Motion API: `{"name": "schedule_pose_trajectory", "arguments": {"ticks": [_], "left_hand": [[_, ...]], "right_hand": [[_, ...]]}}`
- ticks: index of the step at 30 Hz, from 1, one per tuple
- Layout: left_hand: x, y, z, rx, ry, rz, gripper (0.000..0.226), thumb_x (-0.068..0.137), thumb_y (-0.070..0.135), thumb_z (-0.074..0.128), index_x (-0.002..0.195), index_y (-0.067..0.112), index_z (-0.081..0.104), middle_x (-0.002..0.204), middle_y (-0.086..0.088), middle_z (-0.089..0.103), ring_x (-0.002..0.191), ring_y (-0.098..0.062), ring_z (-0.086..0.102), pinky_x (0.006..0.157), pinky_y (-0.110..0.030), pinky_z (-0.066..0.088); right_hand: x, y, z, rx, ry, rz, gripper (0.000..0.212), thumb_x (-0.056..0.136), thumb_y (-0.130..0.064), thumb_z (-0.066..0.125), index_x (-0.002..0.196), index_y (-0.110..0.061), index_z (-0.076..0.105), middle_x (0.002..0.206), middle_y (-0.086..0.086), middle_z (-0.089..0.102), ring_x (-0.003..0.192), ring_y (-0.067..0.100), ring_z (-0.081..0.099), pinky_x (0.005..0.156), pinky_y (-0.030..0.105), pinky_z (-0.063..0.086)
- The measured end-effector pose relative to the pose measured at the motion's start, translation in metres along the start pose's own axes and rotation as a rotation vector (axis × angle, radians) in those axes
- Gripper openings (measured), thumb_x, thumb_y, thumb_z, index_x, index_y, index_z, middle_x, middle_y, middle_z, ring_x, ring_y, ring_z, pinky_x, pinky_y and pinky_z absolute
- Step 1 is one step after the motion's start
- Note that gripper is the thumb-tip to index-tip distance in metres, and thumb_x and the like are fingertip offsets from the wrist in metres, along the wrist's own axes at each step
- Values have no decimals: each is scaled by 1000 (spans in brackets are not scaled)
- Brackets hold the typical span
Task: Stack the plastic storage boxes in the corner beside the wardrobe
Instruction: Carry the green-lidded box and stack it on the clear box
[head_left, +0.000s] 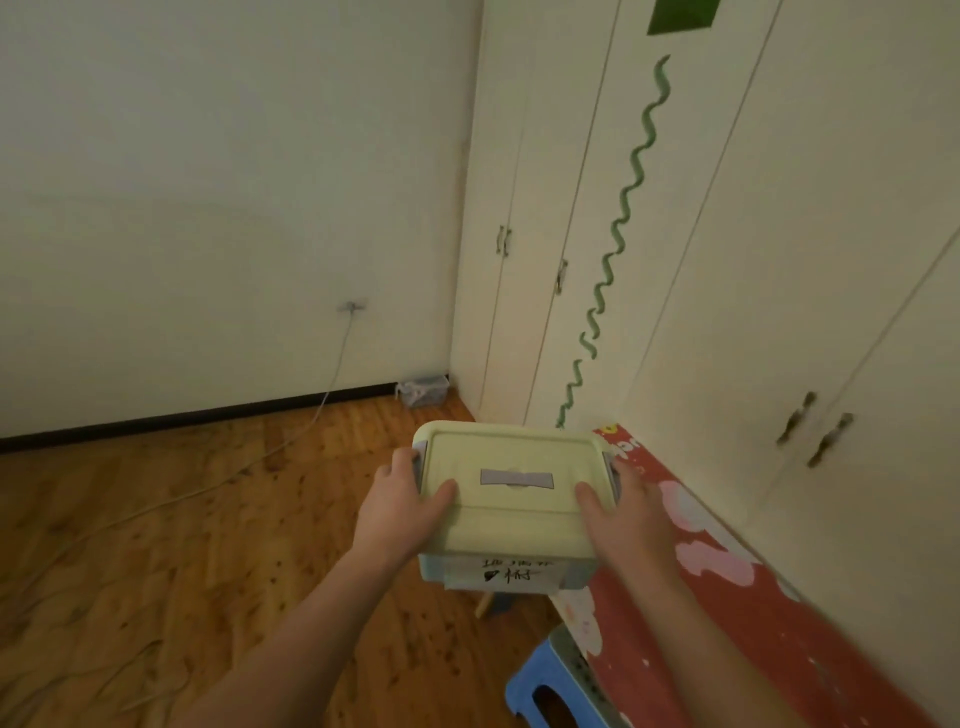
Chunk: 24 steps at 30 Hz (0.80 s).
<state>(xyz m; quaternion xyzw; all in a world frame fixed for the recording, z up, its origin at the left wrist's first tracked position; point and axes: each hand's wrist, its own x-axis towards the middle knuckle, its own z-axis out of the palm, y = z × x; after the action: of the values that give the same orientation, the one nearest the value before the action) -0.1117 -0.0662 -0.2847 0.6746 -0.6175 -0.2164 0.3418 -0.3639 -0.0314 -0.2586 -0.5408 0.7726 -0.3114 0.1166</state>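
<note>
I hold a plastic storage box (511, 512) with a pale yellow lid, grey clips and a handwritten label, up above the floor in the middle of the view. My left hand (402, 501) grips its left side with the thumb on the lid. My right hand (621, 512) grips its right side the same way. A small clear storage box (425, 391) sits on the floor in the corner beside the white wardrobe (597, 234). The held box is well short of that corner.
A red patterned mat (727, 597) leans along the wardrobe at the right. A blue plastic stool (550, 686) stands below the held box. A cable (332, 374) runs down the wall and across the wooden floor (182, 519) at the left.
</note>
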Motion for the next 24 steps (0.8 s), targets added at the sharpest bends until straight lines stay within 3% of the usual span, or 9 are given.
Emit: {"name": "schedule_pose_trajectory", "arguments": {"ticks": [7, 16, 24], "left_hand": [[78, -23, -6, 17, 62, -75, 66, 85, 51, 62, 138, 24, 35, 115, 3, 50, 84, -7, 57, 60, -21, 54], [201, -11, 1, 80, 101, -144, 65, 85, 52, 60, 137, 23, 35, 111, 2, 49, 85, -10, 55, 56, -21, 46], [285, -11, 12, 98, 128, -164, 64, 86, 51, 59, 138, 21, 36, 121, -3, 51, 91, -16, 56, 68, -31, 54]], "right_hand": [[82, -40, 56, 16, -66, -77, 63, 89, -58, 51, 143, -27, 41, 130, 8, 50, 114, 27, 53, 89, 40, 48], [212, -81, 104, 59, -127, -142, 64, 90, -56, 50, 146, -27, 37, 125, 9, 48, 107, 29, 56, 82, 38, 45], [296, -104, 140, 55, -170, -166, 65, 92, -55, 49, 148, -27, 34, 126, 10, 48, 107, 29, 56, 77, 33, 40]]}}
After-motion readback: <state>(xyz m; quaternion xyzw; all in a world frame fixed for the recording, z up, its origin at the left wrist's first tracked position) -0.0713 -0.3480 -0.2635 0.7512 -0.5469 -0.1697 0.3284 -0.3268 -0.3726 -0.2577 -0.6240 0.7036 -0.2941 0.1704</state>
